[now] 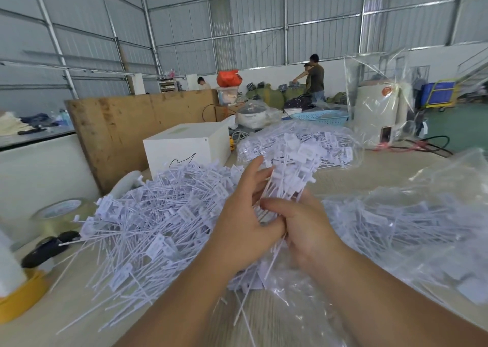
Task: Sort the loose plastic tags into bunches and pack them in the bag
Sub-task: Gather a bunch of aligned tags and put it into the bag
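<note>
While L hand (pixel 244 230) & R hand (pixel 303 227) grip tag bunch (pixel 285 180) | loose pile (pixel 148 227) left

table (pixel 343 172) | loose tags (pixel 148 222) | tape roll (pixel 62 214) | white box (pixel 187 148)

A table (pixel 369 167) holds a wide heap of loose tags (pixel 148 222) on the left. At centre, the left hand (pixel 244 230) and right hand (pixel 307 227) meet around a bunch of tags (pixel 286 177). Bags of tags lie behind (pixel 295 145) and to the right (pixel 412 222). A box (pixel 184 148) sits behind the heap, a tape roll (pixel 59 213) at far left.
</note>
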Demonstrator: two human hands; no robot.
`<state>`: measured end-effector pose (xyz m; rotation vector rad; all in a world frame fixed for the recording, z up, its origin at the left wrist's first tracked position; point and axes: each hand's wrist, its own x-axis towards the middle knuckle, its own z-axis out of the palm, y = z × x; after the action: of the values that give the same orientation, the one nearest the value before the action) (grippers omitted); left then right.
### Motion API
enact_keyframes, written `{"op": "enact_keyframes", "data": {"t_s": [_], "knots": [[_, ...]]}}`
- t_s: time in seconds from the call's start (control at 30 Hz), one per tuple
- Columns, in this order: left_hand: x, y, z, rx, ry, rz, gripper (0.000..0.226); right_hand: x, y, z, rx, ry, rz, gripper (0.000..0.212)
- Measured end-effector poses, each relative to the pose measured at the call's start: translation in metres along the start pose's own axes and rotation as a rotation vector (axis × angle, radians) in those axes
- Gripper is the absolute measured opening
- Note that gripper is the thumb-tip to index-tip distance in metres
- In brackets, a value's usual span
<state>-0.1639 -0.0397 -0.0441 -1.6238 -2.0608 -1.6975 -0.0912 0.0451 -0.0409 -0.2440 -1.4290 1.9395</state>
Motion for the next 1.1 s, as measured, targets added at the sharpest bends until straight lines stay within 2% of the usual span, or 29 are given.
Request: {"op": "enact_keyframes", "data": {"t_s": [0.2,0.3,0.43,0.53,0.6,0.67,0.73,0.83,0.9,1.0,1.1], "knots": [[0.001,0.004,-0.001,0.103,0.035,-0.056,0.088,0.002,-0.012,-0.002,0.165,-0.067,-0.07,0.044],[-0.002,0.002,-0.003,0.151,-0.028,-0.114,0.078,0.003,-0.014,-0.003,0.147,-0.038,-0.088,0.04],[-0.003,-0.001,-0.001,0.133,-0.065,-0.148,0.036,0.005,-0.011,-0.001,0.052,-0.004,-0.096,0.041],[-0.001,-0.002,0.003,0.226,-0.009,-0.093,0.02,0.004,-0.013,0.003,0.01,-0.09,-0.063,0.041],[0.0,-0.001,0.007,0.17,0.026,-0.083,0.02,0.0,-0.017,0.006,-0.081,-0.146,-0.056,0.04],[-0.001,0.001,0.01,0.101,0.06,-0.076,0.025,-0.004,-0.018,0.009,-0.292,-0.139,-0.091,0.041],[0.001,-0.002,0.013,0.024,0.114,-0.106,0.026,-0.007,-0.019,0.014,-0.44,-0.109,-0.134,0.028],[0.004,0.001,0.02,-0.089,0.194,-0.173,0.019,-0.009,-0.024,0.017,-0.432,-0.177,-0.079,0.013],[0.004,0.009,0.026,-0.108,0.21,-0.198,0.018,-0.007,-0.024,0.016,-0.46,-0.151,-0.106,0.009],[0.004,0.013,0.027,-0.006,0.087,-0.23,0.02,-0.002,-0.021,0.011,-0.453,0.0,-0.145,0.01],[0.0,0.015,0.017,0.04,-0.081,-0.24,0.033,0.004,-0.02,0.004,-0.431,0.117,-0.049,0.024]]}}
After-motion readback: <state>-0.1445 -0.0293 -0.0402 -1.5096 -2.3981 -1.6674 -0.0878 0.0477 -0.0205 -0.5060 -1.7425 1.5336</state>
